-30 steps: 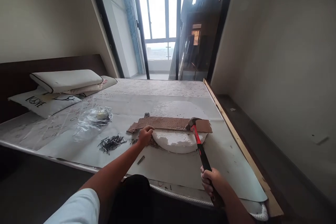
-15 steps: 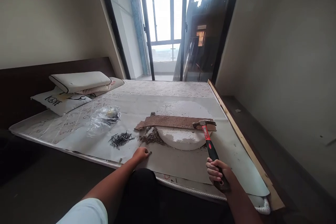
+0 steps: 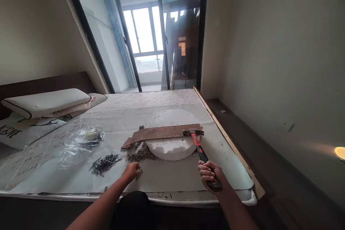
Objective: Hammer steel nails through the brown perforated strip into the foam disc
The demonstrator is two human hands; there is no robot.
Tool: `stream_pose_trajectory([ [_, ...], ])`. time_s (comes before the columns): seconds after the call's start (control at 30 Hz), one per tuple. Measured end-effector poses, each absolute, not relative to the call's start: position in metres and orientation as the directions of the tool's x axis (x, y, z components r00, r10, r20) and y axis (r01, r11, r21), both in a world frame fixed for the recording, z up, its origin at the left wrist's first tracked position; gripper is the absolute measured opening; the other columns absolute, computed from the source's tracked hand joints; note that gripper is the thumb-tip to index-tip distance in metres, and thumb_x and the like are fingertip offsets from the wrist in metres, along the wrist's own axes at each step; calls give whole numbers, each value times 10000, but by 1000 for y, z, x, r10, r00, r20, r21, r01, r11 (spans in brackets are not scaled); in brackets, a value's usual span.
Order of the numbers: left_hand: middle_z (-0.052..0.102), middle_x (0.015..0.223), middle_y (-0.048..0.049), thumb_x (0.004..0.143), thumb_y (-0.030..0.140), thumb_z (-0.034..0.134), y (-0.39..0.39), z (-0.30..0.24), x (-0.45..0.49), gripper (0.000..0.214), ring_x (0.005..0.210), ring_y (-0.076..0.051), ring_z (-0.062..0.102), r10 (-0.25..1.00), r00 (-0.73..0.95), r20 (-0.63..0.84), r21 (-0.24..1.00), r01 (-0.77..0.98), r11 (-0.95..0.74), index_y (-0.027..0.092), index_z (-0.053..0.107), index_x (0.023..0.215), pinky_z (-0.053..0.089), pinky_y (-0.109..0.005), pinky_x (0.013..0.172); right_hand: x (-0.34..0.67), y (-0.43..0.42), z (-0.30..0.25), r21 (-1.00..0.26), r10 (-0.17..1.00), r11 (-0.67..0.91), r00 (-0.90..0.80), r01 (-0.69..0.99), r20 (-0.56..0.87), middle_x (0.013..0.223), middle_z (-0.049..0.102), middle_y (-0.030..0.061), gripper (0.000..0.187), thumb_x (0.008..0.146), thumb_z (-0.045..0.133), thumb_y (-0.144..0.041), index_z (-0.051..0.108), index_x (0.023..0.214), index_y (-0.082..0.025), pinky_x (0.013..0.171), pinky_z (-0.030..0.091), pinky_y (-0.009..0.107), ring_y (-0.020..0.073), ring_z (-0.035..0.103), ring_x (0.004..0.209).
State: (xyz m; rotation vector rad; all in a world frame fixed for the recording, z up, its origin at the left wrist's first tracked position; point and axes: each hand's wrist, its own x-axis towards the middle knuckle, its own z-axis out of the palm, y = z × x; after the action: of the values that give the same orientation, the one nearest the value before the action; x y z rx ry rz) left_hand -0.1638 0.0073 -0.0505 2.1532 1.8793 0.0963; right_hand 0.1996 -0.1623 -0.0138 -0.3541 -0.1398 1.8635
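Observation:
My right hand (image 3: 211,175) is wrapped round the black-and-red handle of a claw hammer (image 3: 198,144). The hammer's head lies over the right end of a brown board (image 3: 161,133) dotted with small holes. That board rests across a white round foam slab (image 3: 172,150). My left hand (image 3: 132,171) is closed low over the sheet, with thin grey nails (image 3: 139,174) showing at its fingertips; how many is unclear. To its left lies a heap of loose nails (image 3: 104,164). Brown crumbs (image 3: 142,152) are scattered by the slab's left edge.
A pale sheet (image 3: 172,176) covers part of the mattress. A clear plastic bag (image 3: 83,140) lies on the left, near pillows (image 3: 48,102). Wooden edging (image 3: 229,142) runs along the bed's right side. Behind stands a glass sliding door (image 3: 145,43).
The view has swung right, so everything sits further left. My left hand has turned slightly, with the nails showing at its fingertips. The hammer stays over the board's right end.

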Motion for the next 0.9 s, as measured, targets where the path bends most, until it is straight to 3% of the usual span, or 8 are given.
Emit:
stream_pose_trajectory([
  [0.17,573,586,7,661,271,530,26,-16,-140,303,584,-152,541,953,207,-222,512,856,-67,158,667,906,365,-235,536,201,-152,-15,-258,901,-427,-384,-867,-201,450,235,-132,202,591,497,-107,335,680,-189,329,134,85,-11,189,313],
  [0.23,516,529,20,686,355,509,34,-2,-116,359,495,-123,469,927,264,-267,617,785,-46,131,664,920,331,-235,487,197,-148,-14,-335,885,-457,-384,-824,-264,432,249,-134,196,577,490,-123,339,679,-195,325,122,104,-3,198,304],
  [0.33,488,519,25,687,411,505,46,12,-69,381,474,-101,415,897,390,-206,711,690,-137,125,666,880,316,-232,475,188,-146,-13,-507,891,-442,-295,-740,-346,417,283,-134,190,555,481,-171,342,679,-206,317,139,126,12,228,295],
  [0.47,529,550,10,692,398,496,61,15,-5,307,512,-104,444,876,482,12,709,614,-347,140,658,731,326,-225,495,179,-146,-10,-695,909,-391,-133,-603,-396,424,313,-132,206,543,490,-249,339,680,-214,303,226,158,29,280,303],
  [0.57,577,569,-11,719,383,472,72,11,32,304,548,-122,503,890,436,132,676,617,-403,146,652,657,349,-227,527,181,-146,-9,-775,914,-363,-35,-517,-405,427,298,-136,225,556,495,-297,331,689,-219,295,241,166,33,283,303],
  [0.73,654,663,-38,720,363,497,91,-1,68,281,633,-151,572,910,356,212,631,661,-405,152,678,680,358,-227,558,192,-149,-8,-841,921,-340,33,-421,-389,426,284,-137,221,576,484,-338,342,703,-225,292,266,182,45,287,303],
  [0.9,665,679,-30,721,376,503,104,-21,81,282,659,-162,589,923,331,198,691,620,-371,163,687,714,379,-230,581,199,-150,-5,-869,918,-345,64,-355,-391,411,290,-135,206,579,451,-340,339,717,-235,282,272,193,57,264,299],
])
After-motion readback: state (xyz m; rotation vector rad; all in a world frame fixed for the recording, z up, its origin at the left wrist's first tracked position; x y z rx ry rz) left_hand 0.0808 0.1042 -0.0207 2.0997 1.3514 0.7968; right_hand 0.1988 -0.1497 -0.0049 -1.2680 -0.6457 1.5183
